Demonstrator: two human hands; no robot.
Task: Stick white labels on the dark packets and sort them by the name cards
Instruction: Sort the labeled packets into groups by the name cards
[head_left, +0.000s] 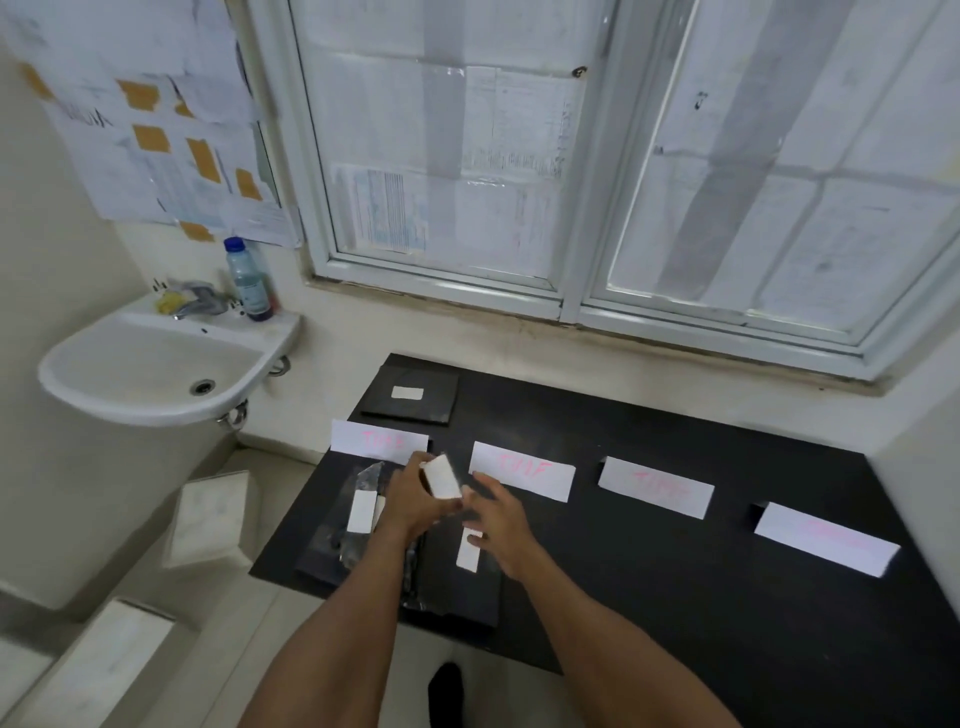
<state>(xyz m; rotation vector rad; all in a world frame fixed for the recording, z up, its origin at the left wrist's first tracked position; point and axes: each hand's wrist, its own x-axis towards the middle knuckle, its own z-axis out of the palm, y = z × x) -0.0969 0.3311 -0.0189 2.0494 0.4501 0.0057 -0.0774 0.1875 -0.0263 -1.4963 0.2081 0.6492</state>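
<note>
On the black worktop (675, 597) the left hand (415, 499) grips a small white block that looks like a stack of labels (441, 480), with the fingers curled round its far end so it is held tilted above the surface. The right hand (496, 525) sits just beside it. Its fingers are loosely spread and reach toward the near end of the block, but that spot is blurred and I cannot tell whether they pinch anything.

Under the two hands lie dark flat packets at the near left edge of the worktop. The left dark packet in shiny clear wrap (332, 545) carries a white label strip (362, 512), and the dark packet below the right hand (457, 592) carries another white label (467, 556). A third dark packet (415, 410) lies apart at the far left corner with a small white label (407, 393) on top.

Four white name cards with pink writing sit in a row across the worktop. The first card (379, 441) is just behind the left hand and the second card (522, 470) just behind the right. The third card (655, 487) and fourth card (826, 538) lie farther right. The writing is too faint to read.

To the left a white wall sink (130, 364) has a clear bottle with a blue cap (249, 280) on its rim. Behind the worktop is a white-framed window covered with papers (571, 291).
</note>
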